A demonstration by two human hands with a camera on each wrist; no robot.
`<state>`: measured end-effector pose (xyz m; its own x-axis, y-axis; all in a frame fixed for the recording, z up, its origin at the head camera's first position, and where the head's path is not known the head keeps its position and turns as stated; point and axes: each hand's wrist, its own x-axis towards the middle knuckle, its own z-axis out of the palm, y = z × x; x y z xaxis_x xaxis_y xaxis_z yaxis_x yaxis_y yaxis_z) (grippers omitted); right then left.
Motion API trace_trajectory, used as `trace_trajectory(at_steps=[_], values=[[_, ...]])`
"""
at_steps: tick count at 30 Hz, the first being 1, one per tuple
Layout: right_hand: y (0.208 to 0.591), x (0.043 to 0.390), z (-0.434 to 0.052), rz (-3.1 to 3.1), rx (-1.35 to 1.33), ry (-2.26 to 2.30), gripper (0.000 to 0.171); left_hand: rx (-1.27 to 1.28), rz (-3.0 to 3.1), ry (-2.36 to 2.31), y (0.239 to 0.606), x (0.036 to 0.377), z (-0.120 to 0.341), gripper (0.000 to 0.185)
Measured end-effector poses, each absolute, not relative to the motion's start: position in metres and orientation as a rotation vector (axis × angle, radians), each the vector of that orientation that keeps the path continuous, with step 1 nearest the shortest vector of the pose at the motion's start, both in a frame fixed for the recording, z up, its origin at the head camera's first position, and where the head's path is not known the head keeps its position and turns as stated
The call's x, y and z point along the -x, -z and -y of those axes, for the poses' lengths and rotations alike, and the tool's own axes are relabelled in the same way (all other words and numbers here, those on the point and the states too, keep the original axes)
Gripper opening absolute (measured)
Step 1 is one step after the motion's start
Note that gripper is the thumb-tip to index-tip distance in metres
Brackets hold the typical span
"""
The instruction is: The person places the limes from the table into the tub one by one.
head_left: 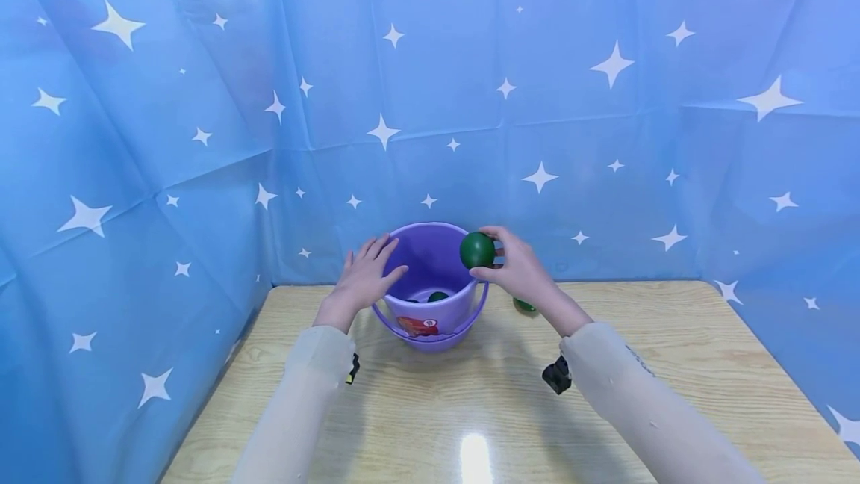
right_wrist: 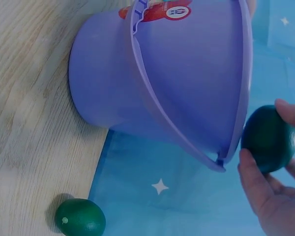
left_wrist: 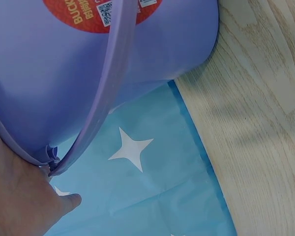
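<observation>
A dark green lime (head_left: 477, 249) is pinched in the right hand (head_left: 517, 267) just above the rim of an upright purple plastic bucket (head_left: 433, 320). The bucket stands on the wooden table, handle down, a red label on its front, green limes inside

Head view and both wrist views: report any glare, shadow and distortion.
Head view: a bright glare spot on the table near the bottom edge, soft shadows beside the purple bucket, and bowed backdrop edges. Left wrist view: bucket fills the frame, close and soft; left hand partly cropped. Right wrist view: the green ball in the right hand looks sharp; no glare.
</observation>
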<state>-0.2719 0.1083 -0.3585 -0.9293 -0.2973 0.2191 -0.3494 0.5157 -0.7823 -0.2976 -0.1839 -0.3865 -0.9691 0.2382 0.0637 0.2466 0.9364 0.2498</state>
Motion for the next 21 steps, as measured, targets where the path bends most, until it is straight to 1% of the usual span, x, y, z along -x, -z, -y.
trace_trajectory(at_steps=[21], values=[[0.361, 0.2748, -0.101, 2.682, -0.592, -1.393, 0.075, 0.392, 3.057, 0.401, 0.3837, 0.297, 0.183, 0.07]])
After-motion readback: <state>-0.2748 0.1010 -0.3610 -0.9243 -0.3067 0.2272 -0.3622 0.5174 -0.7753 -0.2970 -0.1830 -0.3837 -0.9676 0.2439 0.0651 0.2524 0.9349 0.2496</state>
